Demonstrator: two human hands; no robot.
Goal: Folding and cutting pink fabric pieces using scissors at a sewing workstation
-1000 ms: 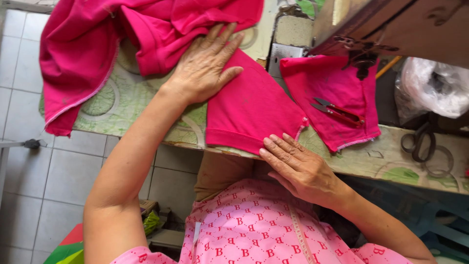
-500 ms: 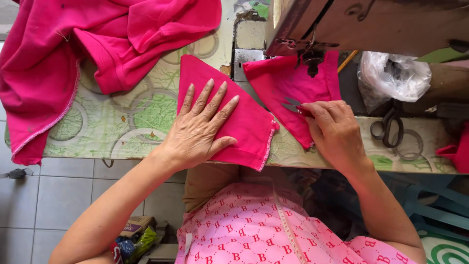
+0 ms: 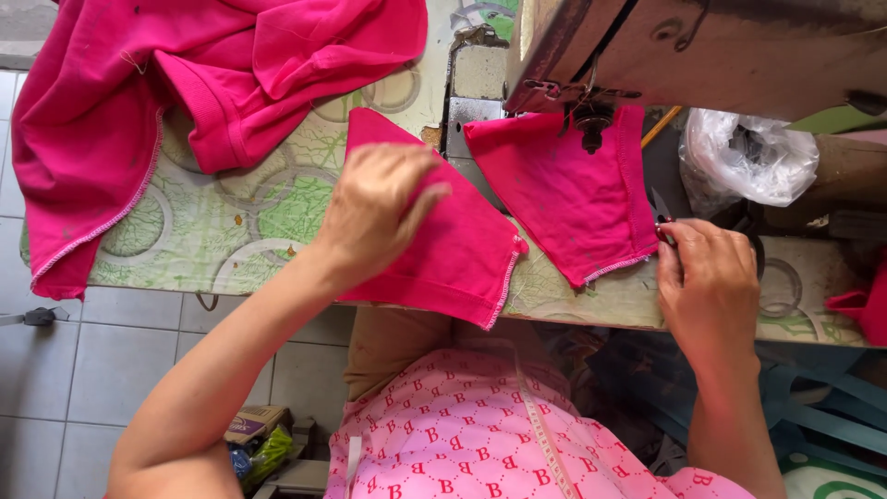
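A flat pink fabric piece [image 3: 462, 263] lies at the table's front edge. My left hand [image 3: 374, 208] hovers over its left part with fingers curled down; whether they pinch the cloth is hidden. A second pink piece [image 3: 573, 194] sits under the presser foot [image 3: 591, 120] of the sewing machine [image 3: 702, 46]. My right hand [image 3: 707, 277] is at that piece's right edge, closed around small thread snips [image 3: 662, 211] whose metal tip shows above my fingers.
A large pink garment [image 3: 185, 83] is heaped at the table's back left. The table [image 3: 231, 236] has a green patterned cover. A clear plastic bag [image 3: 748, 157] lies at the right, and a pink scrap [image 3: 864, 310] at the far right edge. Tiled floor below left.
My left hand has lifted from lying flat on the near piece and curled its fingers. My right hand has shifted right from the second piece's middle to its edge, with the snips.
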